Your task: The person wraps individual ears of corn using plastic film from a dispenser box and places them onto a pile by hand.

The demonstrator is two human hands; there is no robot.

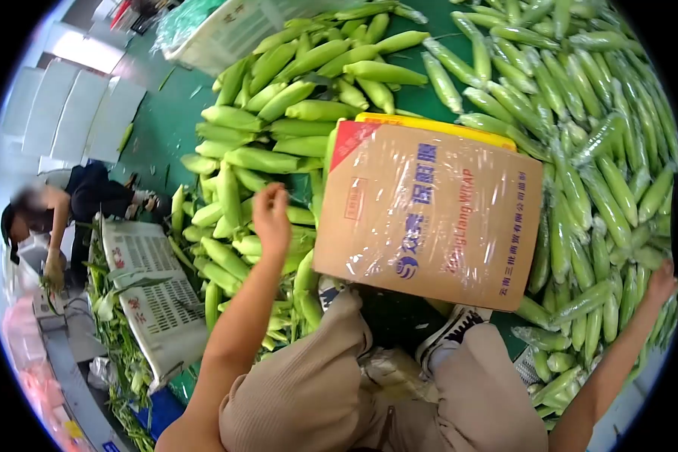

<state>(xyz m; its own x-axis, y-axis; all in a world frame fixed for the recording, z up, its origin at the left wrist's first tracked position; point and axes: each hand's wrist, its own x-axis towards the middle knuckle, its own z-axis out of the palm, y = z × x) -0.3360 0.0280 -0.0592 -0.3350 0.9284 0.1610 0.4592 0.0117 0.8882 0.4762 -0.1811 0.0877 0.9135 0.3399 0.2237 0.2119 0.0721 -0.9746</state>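
My left hand (270, 215) hovers over the pile of ears of corn in green husks (260, 160), left of the cardboard box. Its fingers are curled together and no object shows in them. Far to the right, my right hand (661, 282) is closed around the lower end of a film-wrapped ear of corn (646, 258), at the edge of a heap of wrapped ears (580, 248). Part of its grip is hidden. The brown cling-wrap box (429, 211), covered in clear film, lies in front of my knees, with a yellow object (444, 126) under its far edge.
A white crate (230, 38) stands at the top. Another white crate (154, 294) lies at the left among loose husks (113, 346). Beyond it, a seated person (60, 211) bends over something. White boxes (75, 113) stand on the green floor (162, 113). My shoes (452, 329) are below the box.
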